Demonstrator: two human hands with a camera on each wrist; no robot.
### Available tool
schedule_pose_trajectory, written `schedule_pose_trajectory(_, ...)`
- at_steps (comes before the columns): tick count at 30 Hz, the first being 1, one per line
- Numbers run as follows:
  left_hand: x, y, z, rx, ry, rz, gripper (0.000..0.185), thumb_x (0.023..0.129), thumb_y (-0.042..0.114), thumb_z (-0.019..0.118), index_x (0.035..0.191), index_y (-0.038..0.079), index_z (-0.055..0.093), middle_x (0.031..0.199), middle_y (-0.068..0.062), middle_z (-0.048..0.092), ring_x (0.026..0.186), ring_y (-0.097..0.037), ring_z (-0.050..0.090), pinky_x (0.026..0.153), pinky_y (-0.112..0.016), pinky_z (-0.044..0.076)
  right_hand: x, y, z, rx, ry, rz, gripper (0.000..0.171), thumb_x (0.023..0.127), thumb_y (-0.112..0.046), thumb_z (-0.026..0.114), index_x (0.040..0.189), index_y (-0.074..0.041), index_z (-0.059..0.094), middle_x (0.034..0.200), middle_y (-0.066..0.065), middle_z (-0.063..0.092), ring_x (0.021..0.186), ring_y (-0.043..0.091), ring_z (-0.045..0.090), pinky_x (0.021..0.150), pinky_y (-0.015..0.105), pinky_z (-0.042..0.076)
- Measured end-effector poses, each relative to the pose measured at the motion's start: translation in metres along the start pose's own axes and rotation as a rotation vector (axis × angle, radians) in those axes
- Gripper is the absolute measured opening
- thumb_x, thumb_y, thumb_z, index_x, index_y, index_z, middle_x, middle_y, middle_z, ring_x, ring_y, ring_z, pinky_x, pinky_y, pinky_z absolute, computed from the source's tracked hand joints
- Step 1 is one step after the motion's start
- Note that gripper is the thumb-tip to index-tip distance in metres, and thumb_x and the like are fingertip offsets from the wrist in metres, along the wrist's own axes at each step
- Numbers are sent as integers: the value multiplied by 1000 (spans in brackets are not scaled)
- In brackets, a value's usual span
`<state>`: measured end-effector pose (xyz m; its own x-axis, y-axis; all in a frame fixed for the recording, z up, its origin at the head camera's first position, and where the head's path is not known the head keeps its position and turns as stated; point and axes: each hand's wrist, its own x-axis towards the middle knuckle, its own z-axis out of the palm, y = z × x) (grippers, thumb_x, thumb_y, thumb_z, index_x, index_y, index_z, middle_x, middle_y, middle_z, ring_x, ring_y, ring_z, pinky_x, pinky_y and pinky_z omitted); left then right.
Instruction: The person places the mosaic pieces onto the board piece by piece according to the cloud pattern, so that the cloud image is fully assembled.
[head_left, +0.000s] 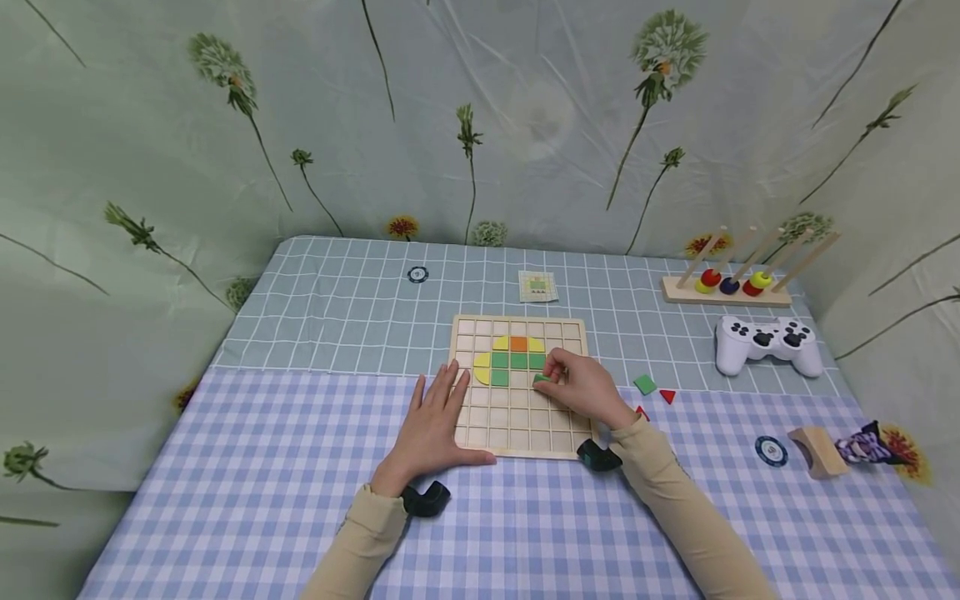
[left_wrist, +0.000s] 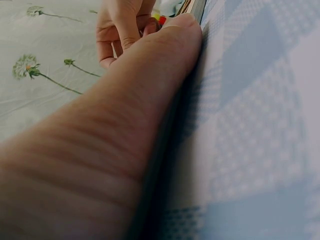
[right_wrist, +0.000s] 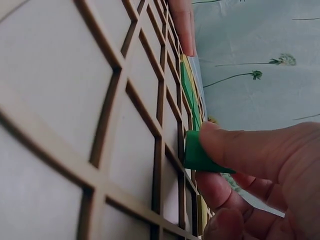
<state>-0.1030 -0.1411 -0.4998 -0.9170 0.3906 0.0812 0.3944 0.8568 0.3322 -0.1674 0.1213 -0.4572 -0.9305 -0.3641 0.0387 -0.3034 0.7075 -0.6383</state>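
- While the right hand [head_left: 588,388] pinched a green tile [right_wrist: 195,150] over the grid board [head_left: 525,421], just nearside of the laid green tiles [head_left: 519,361], a loose grip risked a drop — likely landing askew.
- Left hand [head_left: 431,425] lay spread over the board's near-left corner; any shift could have jogged the board.
- Right sleeve [head_left: 675,492], near a red triangle [head_left: 642,412] — could have snagged it.

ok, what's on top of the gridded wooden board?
Yellow rounded pieces, an orange square and green squares. The right hand, pinching another green piece, hides some of the board from the head view; the left hand covers part of its left edge.
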Motion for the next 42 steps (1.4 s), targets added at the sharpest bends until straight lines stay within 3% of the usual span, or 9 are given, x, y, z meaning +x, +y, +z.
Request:
schedule_pose_trajectory(10, 2, 0, -1, 2, -11, 2, 128, 61, 85, 58, 153, 7, 12, 158, -10, 3, 143, -23, -2, 112, -45, -7, 1, -3, -1, 51, -36, -35, 21, 79, -23, 79, 79, -15, 59, 70, -7, 55, 58, 12, 45, 53, 29, 36)
schedule_pose_trajectory(19, 2, 0, -1, -9, -19, -2, 128, 61, 84, 59, 152, 7, 12, 158, -11, 3, 143, -22, -3, 112, -45, -8, 14, -10, 11, 86, -23, -28, 21, 79, -24, 79, 78, -16, 60, 71, -7, 57, 64, 12, 50, 59, 30, 39)
schedule_pose_trajectory(32, 0, 0, -1, -4, -20, 1, 128, 62, 85, 58, 153, 7, 11, 158, -10, 2, 143, -23, -3, 112, -45, -7, 20, -16, 18, -87, 37, -22, 5, 82, -22, 76, 79, -18, 74, 80, -6, 63, 77, 15, 60, 65, 35, 48)
schedule_pose_trajectory(39, 0, 1, -1, -3, -15, -1, 129, 61, 84, 58, 153, 7, 12, 158, -11, 3, 143, -23, -3, 112, -45, -7, 9, -9, 4, -104, 41, -39, 5, 83, -19, 75, 84, -15, 76, 80, -6, 63, 71, 12, 57, 61, 31, 46)
schedule_pose_trajectory(42, 0, 0, -1, -2, -9, 1, 129, 61, 85, 58, 152, 6, 13, 158, -11, 3, 143, -23, -2, 112, -46, -7, 0, 1, -10, -82, 68, 16, 8, 82, -22, 75, 85, -14, 75, 78, -6, 62, 63, 13, 52, 53, 30, 42)
